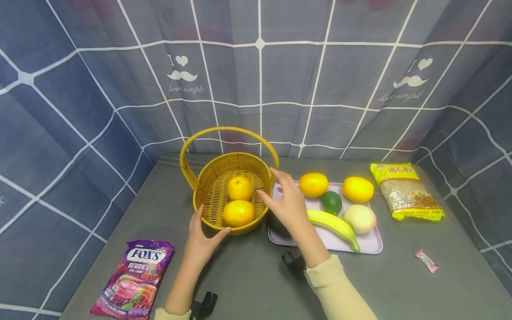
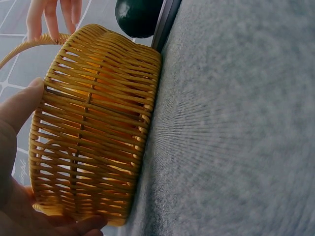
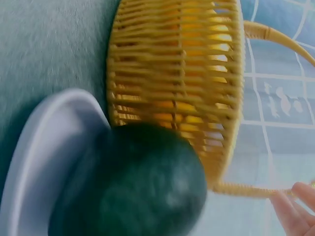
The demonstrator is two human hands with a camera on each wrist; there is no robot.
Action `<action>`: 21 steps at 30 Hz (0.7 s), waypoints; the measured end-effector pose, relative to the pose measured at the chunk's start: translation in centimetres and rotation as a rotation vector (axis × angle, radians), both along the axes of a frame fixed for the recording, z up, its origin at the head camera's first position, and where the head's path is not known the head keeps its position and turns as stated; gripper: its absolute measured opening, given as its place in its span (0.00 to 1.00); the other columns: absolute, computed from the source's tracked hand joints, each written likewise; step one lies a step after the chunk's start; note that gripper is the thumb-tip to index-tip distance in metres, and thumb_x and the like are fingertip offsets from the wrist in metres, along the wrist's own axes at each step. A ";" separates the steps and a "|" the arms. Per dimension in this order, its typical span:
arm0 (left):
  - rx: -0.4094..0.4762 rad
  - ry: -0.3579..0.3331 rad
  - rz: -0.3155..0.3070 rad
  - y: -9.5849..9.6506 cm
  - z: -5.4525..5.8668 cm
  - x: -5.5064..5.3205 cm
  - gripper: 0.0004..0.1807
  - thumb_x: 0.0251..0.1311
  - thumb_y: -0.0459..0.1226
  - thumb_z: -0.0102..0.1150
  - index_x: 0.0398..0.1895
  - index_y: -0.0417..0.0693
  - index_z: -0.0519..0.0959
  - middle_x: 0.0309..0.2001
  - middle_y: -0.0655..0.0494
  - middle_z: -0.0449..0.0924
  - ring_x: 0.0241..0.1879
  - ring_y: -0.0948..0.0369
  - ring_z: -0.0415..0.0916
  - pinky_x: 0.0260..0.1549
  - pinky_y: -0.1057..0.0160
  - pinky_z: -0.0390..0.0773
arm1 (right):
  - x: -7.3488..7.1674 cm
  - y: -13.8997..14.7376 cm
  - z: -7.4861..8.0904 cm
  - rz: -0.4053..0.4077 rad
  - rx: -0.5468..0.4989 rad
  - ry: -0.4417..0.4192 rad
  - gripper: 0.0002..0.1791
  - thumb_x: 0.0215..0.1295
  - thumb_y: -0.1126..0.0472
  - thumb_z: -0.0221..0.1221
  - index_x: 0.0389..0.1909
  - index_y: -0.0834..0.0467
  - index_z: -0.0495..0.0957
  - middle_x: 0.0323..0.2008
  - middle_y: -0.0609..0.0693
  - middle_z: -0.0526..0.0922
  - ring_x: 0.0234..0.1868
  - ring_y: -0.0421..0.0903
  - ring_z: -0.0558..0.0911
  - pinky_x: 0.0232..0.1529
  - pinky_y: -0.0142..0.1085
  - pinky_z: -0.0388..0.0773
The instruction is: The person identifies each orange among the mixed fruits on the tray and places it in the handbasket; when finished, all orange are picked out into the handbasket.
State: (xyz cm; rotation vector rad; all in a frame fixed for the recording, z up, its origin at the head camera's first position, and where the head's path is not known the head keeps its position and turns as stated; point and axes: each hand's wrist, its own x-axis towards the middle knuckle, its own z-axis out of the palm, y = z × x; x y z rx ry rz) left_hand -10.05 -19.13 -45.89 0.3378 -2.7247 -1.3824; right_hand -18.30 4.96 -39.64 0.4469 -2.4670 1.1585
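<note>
A yellow woven basket with an arched handle stands on the grey table, holding an orange and an oval yellow-orange fruit. My left hand grips its front left side; in the left wrist view the thumb lies at the rim and the fingers curl round the wall. At the right side, my right hand holds the basket where handle meets rim, its fingertips on the handle in the right wrist view. A dark green, avocado-like fruit sits under my right forearm, beside the basket.
Right of the basket, a pale lilac tray carries a banana, a peach, a small green fruit and two lemons. A yellow food packet and a wrapped candy lie farther right. A purple candy bag lies front left.
</note>
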 end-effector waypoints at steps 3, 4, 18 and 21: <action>0.002 0.003 0.000 0.0 -0.1 0.0 0.60 0.48 0.62 0.67 0.78 0.58 0.40 0.75 0.38 0.37 0.70 0.35 0.44 0.59 0.31 0.51 | 0.5 1.1 0.6 -0.029 -0.036 -0.020 0.36 0.56 0.49 0.68 0.65 0.51 0.69 0.59 0.51 0.74 0.53 0.52 0.78 0.50 0.45 0.78; 0.003 0.003 0.000 0.0 0.0 0.0 0.61 0.48 0.62 0.67 0.78 0.58 0.40 0.75 0.38 0.37 0.70 0.35 0.44 0.60 0.31 0.51 | 0.7 1.5 0.8 -0.039 -0.048 -0.022 0.36 0.56 0.49 0.69 0.66 0.51 0.69 0.59 0.51 0.74 0.54 0.52 0.78 0.50 0.45 0.78; -0.004 0.011 0.006 0.0 0.0 0.1 0.61 0.48 0.62 0.67 0.78 0.57 0.42 0.75 0.39 0.38 0.71 0.36 0.45 0.60 0.32 0.52 | -1.0 9.1 0.6 -0.247 -0.126 -0.014 0.38 0.56 0.54 0.69 0.68 0.54 0.66 0.60 0.56 0.72 0.56 0.56 0.75 0.54 0.48 0.75; -0.005 0.016 0.006 0.1 0.0 0.0 0.60 0.48 0.62 0.67 0.78 0.56 0.42 0.75 0.39 0.39 0.71 0.37 0.45 0.60 0.32 0.52 | -1.3 11.0 0.3 -0.302 -0.113 -0.039 0.39 0.57 0.51 0.68 0.69 0.53 0.65 0.62 0.57 0.70 0.57 0.57 0.75 0.54 0.49 0.75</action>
